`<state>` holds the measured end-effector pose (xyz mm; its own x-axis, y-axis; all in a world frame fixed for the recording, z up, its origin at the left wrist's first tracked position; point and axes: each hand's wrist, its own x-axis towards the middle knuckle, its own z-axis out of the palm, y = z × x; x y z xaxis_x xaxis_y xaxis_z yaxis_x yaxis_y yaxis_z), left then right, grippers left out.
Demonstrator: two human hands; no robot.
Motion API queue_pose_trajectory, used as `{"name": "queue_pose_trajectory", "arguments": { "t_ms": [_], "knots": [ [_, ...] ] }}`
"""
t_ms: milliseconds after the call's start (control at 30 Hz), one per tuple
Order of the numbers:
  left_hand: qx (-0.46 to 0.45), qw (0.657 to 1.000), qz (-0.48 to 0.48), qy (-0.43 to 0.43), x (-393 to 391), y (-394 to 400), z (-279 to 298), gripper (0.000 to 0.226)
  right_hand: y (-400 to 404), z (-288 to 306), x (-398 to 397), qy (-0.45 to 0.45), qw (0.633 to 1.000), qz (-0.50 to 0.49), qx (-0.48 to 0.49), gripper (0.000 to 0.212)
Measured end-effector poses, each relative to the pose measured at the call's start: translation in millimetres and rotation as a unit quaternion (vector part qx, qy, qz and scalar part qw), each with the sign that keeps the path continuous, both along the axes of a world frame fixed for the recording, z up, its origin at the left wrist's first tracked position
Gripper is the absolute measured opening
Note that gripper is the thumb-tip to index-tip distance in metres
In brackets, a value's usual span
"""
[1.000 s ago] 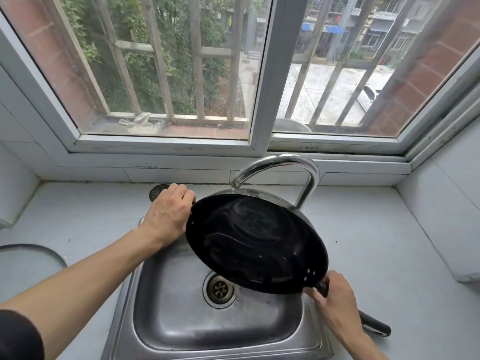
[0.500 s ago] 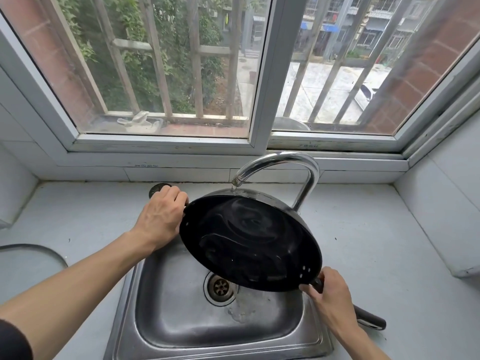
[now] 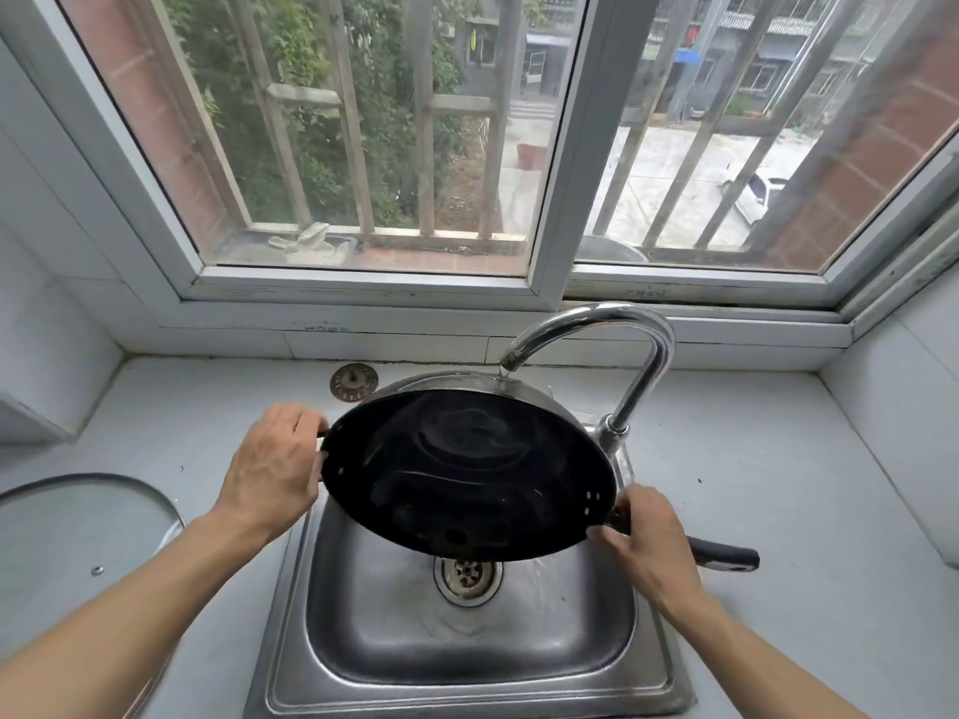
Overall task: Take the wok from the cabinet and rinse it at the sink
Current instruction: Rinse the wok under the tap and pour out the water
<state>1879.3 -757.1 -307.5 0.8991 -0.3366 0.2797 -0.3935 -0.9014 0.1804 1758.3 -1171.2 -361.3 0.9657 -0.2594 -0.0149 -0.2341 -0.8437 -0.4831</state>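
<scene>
Fingers [image 3: 290, 433] of the left hand [image 3: 270, 469] clamp the wok [image 3: 467, 474] rim, and the right hand [image 3: 648, 547] grips its handle [image 3: 726, 555], tilting it over the sink [image 3: 467, 682]. Behind it arches the tap [image 3: 622, 324]; a strainer [image 3: 354, 382] lies on the bench [image 3: 778, 459].

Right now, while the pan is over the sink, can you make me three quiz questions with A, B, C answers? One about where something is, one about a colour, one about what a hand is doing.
1. Where does the loose round strainer lie?
A. on the counter behind the sink
B. in the drain
C. on the windowsill

2. What colour is the inside of the wok?
A. red
B. black
C. white

3. What is the right hand doing?
A. resting flat on the counter
B. turning the tap
C. gripping the wok's long handle

Answers: 1 A, it sits on the counter near the wall. 2 B, the inside looks glossy black. 3 C, the fingers wrap the handle beside the rim.
</scene>
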Motion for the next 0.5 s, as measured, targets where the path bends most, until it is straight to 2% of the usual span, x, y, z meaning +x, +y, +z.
{"name": "queue_pose_trajectory", "arguments": {
  "t_ms": [167, 500],
  "knots": [
    [-0.025, 0.999, 0.028, -0.002, -12.4, 17.2, 0.1, 0.03, 9.3, 2.1, 18.3, -0.005, 1.0, 0.028, 0.0, 0.039],
    [-0.044, 0.997, 0.064, 0.01, -28.5, 39.8, -3.2, 0.031, 21.5, 11.8, 47.1, 0.003, 0.998, 0.066, -0.02, 0.042]
  ]
}}
